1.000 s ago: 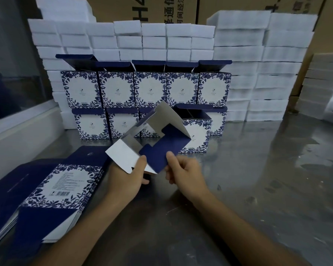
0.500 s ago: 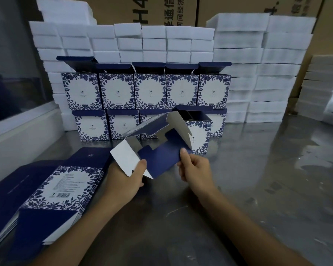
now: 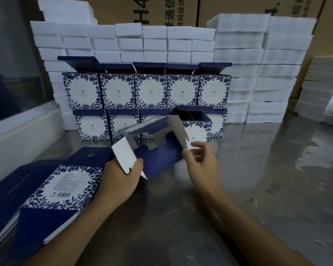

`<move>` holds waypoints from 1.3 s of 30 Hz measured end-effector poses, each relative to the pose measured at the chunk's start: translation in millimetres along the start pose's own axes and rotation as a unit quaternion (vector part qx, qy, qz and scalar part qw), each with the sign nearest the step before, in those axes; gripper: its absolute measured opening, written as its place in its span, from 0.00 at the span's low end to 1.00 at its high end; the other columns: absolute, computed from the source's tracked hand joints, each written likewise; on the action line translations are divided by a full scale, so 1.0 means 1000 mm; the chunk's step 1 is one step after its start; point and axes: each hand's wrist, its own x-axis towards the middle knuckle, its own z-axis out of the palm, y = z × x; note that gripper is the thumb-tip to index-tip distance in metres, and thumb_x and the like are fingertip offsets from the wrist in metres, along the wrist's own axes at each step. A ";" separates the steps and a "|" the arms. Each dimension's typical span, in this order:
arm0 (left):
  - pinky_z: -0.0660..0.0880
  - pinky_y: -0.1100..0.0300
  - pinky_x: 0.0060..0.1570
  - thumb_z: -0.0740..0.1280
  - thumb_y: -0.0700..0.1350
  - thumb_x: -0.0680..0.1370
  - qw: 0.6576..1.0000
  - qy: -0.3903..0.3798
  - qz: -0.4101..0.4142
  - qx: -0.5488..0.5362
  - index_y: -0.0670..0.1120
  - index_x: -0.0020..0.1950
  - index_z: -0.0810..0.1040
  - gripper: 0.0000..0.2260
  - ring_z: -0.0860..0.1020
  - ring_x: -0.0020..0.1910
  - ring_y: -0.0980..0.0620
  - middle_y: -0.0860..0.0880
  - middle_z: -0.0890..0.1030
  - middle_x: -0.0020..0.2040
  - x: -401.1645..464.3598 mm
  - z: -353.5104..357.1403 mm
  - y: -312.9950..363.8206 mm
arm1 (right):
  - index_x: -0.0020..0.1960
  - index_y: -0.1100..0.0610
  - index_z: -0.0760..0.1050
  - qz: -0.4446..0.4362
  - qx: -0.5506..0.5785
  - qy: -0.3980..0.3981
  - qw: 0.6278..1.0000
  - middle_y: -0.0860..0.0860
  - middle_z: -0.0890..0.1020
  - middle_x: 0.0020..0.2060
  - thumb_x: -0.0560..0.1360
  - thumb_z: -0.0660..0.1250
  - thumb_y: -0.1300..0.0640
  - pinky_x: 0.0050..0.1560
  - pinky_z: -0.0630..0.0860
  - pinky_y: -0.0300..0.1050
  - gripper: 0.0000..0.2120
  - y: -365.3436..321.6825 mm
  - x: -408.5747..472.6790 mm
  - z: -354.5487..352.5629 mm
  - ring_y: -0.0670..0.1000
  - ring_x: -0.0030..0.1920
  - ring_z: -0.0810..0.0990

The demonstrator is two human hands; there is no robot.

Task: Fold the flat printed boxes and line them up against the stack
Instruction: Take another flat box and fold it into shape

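A half-folded box (image 3: pixel 161 158), dark blue outside and white inside, is held above the table with its bottom flaps spread. My left hand (image 3: pixel 119 179) grips its lower left corner, thumb over a white flap. My right hand (image 3: pixel 202 164) is at the box's right edge with loosely spread, blurred fingers near the right white flap, gripping nothing. A pile of flat printed boxes (image 3: pixel 65 185) lies at the left. Two rows of folded floral boxes (image 3: pixel 150 91) stand against the stack of white foam blocks (image 3: pixel 238 54).
The shiny metal table (image 3: pixel 258 189) stretches to the right. Brown cartons (image 3: pixel 161 10) rise behind the foam. A white ledge under a window (image 3: pixel 17 135) runs along the left. More foam blocks (image 3: pixel 323 89) sit at the far right.
The box has tilted and opened wider. My right hand has let go of the dark blue panel, shifted right and spread its fingers beside the right flap. My left hand keeps its grip.
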 end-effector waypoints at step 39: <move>0.72 0.59 0.48 0.66 0.61 0.76 0.991 0.032 0.126 0.003 0.47 0.42 0.73 0.17 0.71 0.47 0.74 0.50 0.80 0.51 0.003 -0.001 0.013 | 0.37 0.52 0.79 -0.033 -0.152 -0.074 0.985 0.46 0.84 0.33 0.70 0.79 0.50 0.40 0.80 0.47 0.11 -0.002 0.001 0.000 0.47 0.36 0.82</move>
